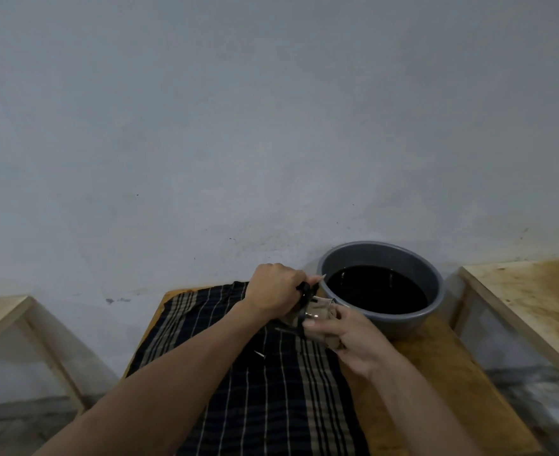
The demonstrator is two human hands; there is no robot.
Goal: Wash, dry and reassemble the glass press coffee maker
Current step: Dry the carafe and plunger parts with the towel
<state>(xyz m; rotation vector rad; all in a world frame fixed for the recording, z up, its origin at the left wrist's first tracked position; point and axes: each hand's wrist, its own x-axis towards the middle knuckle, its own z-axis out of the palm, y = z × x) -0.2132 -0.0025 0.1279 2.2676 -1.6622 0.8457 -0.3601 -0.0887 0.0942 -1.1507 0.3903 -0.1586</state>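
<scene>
Lying sideways, glass beaker [317, 313], mouth rightward, right hand [354, 340] grip around it, left hand [273, 291] clenching cloth [306, 296]

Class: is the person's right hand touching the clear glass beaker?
Touching. The head view shows the right hand with its fingers wrapped against the clear glass beaker, leaving no gap.

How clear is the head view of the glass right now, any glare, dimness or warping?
Head view: dim, flat light, no glare; the glass between left hand and right hand is small and hard to make out against the cloth; wide-angle bending at the edges.
</scene>
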